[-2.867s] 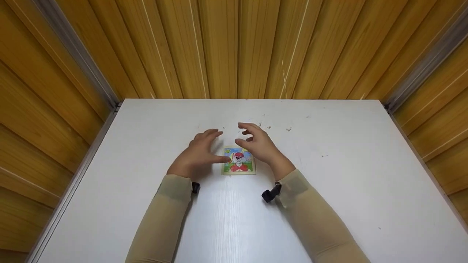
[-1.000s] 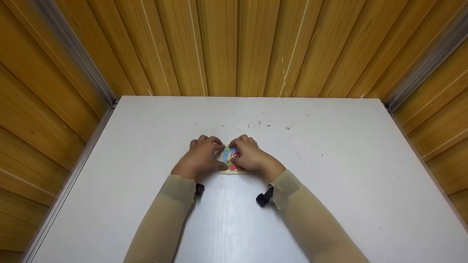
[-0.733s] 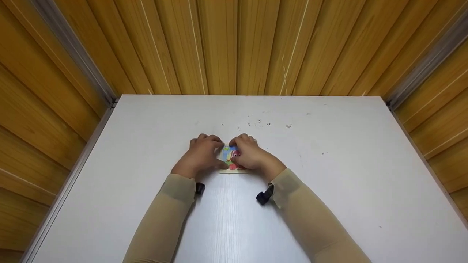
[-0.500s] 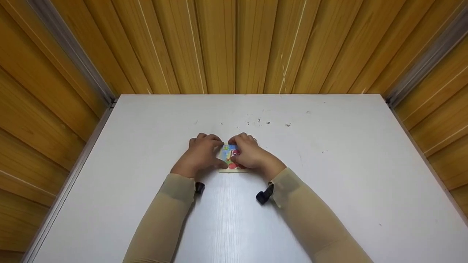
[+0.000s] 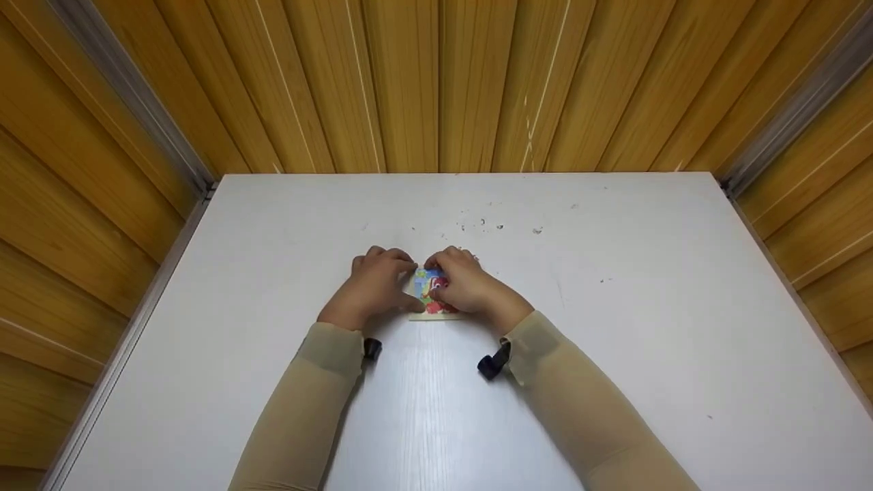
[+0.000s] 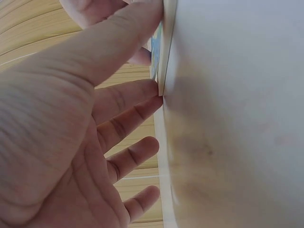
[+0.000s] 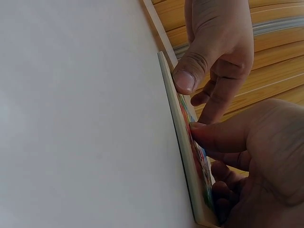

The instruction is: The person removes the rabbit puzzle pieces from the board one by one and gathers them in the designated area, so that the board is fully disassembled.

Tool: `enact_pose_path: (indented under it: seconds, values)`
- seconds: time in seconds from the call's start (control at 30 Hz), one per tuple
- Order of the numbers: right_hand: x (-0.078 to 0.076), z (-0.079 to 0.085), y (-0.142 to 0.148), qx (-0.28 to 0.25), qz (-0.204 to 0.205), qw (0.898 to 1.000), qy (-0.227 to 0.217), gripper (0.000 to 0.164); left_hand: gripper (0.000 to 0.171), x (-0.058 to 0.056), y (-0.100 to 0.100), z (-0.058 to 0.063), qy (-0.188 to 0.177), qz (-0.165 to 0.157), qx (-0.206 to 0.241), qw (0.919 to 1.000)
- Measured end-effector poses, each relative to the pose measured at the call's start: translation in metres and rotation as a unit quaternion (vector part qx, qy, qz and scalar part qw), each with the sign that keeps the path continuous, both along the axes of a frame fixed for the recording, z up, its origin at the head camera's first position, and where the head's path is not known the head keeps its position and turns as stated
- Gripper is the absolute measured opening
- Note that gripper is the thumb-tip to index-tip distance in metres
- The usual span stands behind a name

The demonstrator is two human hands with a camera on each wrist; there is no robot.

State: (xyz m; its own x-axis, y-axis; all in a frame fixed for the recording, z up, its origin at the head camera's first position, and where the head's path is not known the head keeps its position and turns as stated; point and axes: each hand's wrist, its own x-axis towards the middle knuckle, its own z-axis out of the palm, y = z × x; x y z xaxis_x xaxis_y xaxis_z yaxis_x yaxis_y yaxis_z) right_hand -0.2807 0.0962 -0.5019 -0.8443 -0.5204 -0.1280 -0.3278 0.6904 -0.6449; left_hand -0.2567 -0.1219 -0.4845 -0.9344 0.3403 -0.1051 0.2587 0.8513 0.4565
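Note:
A small square wooden jigsaw puzzle (image 5: 426, 286) with a cartoon animal in red and white lies on the white table. My left hand (image 5: 374, 286) holds its left side, thumb at the near corner and index finger at the far one. In the left wrist view the other fingers stretch past the puzzle's pale edge (image 6: 167, 47). My right hand (image 5: 472, 285) covers the right half of the picture. Its thumb (image 7: 209, 137) presses on the picture face while the index finger reaches the far edge. In the right wrist view the left thumb (image 7: 184, 80) rests along the near border.
The white table (image 5: 286, 225) has several small dark marks (image 5: 500, 226) beyond the hands. A wood-plank wall (image 5: 409, 88) rises behind its far edge, with metal rails at the corners. Black wrist bands (image 5: 494, 361) show below both hands.
About three seconds ago both hands hovered spread around the puzzle; since then they have come down onto it, the right hand moving left over the picture. In the last second they have barely moved.

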Motion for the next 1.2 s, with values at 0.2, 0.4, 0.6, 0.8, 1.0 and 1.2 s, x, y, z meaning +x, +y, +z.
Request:
enact_pose_path:
  seconds: [0.2,0.4,0.6,0.8,1.0,1.2]
  values:
    - [-0.0019,-0.0038,0.0008,-0.014,-0.003,1.0,-0.001,0.05,0.076,-0.0006,0.0004,-0.001,0.001,0.003,-0.006,1.0]
    - [0.0007,-0.002,-0.0003,-0.032,-0.015,0.999,0.003,0.045,0.075,-0.0012,0.0012,-0.0013,-0.003,0.01,-0.008,0.9999]
    - [-0.0012,-0.0015,0.0008,-0.045,-0.013,0.999,0.006,0.045,0.074,-0.0008,0.0004,-0.0014,-0.003,0.01,-0.008,0.9999]
    - [-0.001,-0.0006,0.0017,-0.078,-0.03,0.996,0.005,0.03,0.076,-0.0001,0.0004,-0.001,-0.001,0.006,-0.008,0.9999]
    - [-0.0012,-0.002,0.0021,-0.123,-0.066,0.99,-0.005,0.015,0.076,-0.0003,0.0006,-0.0005,0.005,-0.002,-0.013,0.9999]
    - [-0.0047,-0.0005,0.005,-0.196,-0.09,0.976,-0.041,0.014,0.074,0.0009,0.0009,0.0005,0.009,-0.001,-0.015,0.9998]
